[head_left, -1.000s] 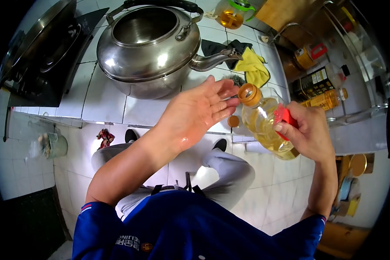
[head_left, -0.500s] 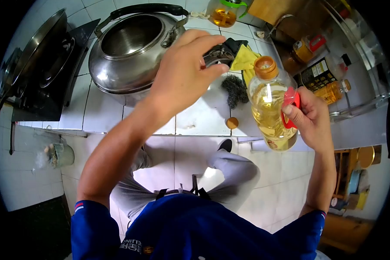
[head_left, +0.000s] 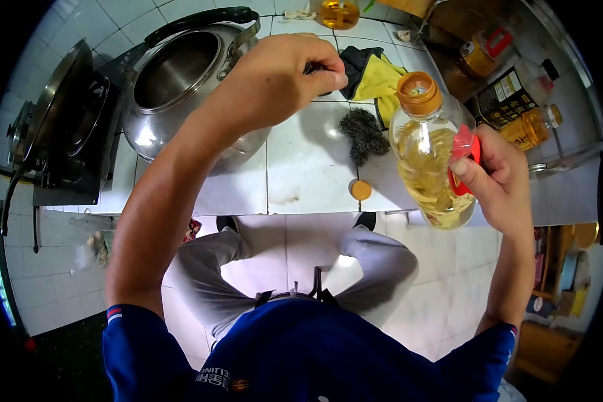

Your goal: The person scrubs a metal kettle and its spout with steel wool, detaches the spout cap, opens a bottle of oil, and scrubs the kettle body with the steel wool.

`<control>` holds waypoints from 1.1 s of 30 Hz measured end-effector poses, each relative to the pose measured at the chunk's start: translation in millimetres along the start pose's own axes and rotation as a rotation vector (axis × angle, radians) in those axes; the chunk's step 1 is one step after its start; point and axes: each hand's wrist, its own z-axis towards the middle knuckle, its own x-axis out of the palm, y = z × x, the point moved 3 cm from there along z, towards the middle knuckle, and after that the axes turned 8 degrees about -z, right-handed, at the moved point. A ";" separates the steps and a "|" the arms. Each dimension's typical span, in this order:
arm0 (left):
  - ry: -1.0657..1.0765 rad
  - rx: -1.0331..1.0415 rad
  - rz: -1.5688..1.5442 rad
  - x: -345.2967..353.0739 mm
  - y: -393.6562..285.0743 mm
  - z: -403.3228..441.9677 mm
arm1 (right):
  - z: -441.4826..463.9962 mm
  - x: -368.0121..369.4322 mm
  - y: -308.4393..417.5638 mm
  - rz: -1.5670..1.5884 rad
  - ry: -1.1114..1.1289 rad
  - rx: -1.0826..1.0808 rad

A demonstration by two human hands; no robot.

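The head view looks down on a white bench [head_left: 315, 184]. The right hand [head_left: 499, 181] has its grip clamped on the red handle of a big clear bottle [head_left: 419, 157]. Yellow liquid is in the bottle, and its orange top points up and to the far side. The bottle is on the right, by the near edge of the bench. The left hand [head_left: 278, 80] is up high, just beside the big shiny kettle [head_left: 147, 134]. Its fingers and thumb curl close to each other, but I cannot tell if that grip has something in it. The kettle is on the left, with its round top open. A gray scrubber [head_left: 364, 136] lies between the kettle and the bottle. A small orange cap [head_left: 361, 190] sits near the front edge. A yellow and black cloth [head_left: 375, 75] lies farther back.
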 end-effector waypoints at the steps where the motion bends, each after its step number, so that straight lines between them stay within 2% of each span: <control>1: -0.015 -0.083 -0.062 -1.3 2.3 1.0 | 0.0 -0.5 -0.2 -0.009 -0.002 0.005; 2: -0.031 -0.167 -0.125 -2.1 4.0 1.1 | -0.2 -1.1 -0.1 -0.019 -0.003 0.011; 6: -0.041 -0.283 -0.155 -4.7 1.2 -3.2 | 0.1 -3.3 3.1 -0.073 0.019 0.010; 8: 0.017 -0.070 -0.051 -4.1 2.1 -5.9 | 1.1 -1.5 3.9 0.011 0.023 0.033; 14: 0.066 0.106 0.054 -9.9 1.1 -9.0 | 2.9 -0.8 10.5 -0.010 0.048 0.030; 20: 0.066 0.160 0.148 -16.9 1.1 -22.7 | 5.9 -1.7 9.4 -0.036 0.002 0.035; 26: -0.020 -0.082 -0.073 -25.7 -4.9 -44.7 | 7.2 -3.1 0.1 -0.034 -0.033 0.044; 29: -0.084 -0.023 -0.050 -25.3 -0.9 -52.6 | 8.7 -3.0 0.6 -0.035 -0.001 0.112; 31: 0.002 -0.116 -0.008 -30.5 -8.2 -53.5 | 6.5 -1.6 -3.3 -0.042 -0.004 0.108; 33: -0.018 -0.095 -0.057 -29.7 -5.8 -54.8 | 7.2 -1.6 -0.6 -0.008 0.002 0.125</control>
